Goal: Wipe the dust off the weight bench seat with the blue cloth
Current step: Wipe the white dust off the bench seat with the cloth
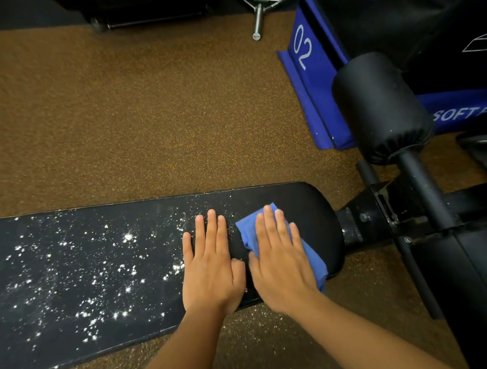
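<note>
The black weight bench seat (95, 280) runs left to right across the lower half of the head view. White dust specks cover its left and middle parts, while the rounded right end looks dark and clean. My right hand (281, 259) lies flat on the folded blue cloth (249, 229), pressing it onto the seat near that right end. The cloth shows above and to the right of the fingers. My left hand (210, 267) rests flat on the bare seat just left of the cloth, fingers together, holding nothing.
Brown speckled floor (138, 120) surrounds the bench. A black foam roller pad (379, 108) and the bench frame (422, 218) stand at the right. A blue and black soft box (315, 79) is behind them. A metal cable handle (257, 0) lies on the floor at the top.
</note>
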{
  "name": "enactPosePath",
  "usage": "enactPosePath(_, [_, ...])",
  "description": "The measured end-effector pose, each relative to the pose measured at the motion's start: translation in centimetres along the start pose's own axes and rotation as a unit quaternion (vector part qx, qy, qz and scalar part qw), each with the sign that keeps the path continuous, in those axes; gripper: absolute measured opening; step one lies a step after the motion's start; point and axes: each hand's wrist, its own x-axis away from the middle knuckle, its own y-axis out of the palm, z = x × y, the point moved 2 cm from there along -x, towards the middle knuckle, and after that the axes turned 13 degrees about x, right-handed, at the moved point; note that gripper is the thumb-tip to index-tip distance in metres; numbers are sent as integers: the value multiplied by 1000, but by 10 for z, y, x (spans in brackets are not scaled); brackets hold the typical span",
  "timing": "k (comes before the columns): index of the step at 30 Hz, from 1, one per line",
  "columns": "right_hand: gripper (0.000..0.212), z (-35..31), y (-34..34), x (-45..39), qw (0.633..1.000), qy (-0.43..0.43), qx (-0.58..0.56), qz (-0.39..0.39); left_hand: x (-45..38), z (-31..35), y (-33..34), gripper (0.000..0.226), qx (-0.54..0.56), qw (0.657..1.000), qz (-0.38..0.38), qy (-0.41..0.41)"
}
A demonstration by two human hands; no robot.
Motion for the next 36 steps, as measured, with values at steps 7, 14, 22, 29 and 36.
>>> enactPosePath(7, [68, 44, 3, -30, 993, 117, -14, -29, 1, 1, -1, 73, -12, 1000, -4, -3])
enactPosePath(14, [69, -6, -11, -57, 1000, 16, 0, -27, 0, 0, 1, 74, -11, 1000, 1, -1])
enactPosePath(22, [66, 59, 12, 30, 1000, 2, 11, -24, 2, -1, -1, 75, -7, 1000, -3, 7])
enactPosePath(29, [66, 74, -4, -66, 986, 152, -36, -56, 1, 2, 0, 74, -18, 1000, -4, -2])
enactPosePath(36, [67, 1, -3, -8, 999, -48, 2, 4, 0, -1, 1, 76, -7, 1000, -2, 5])
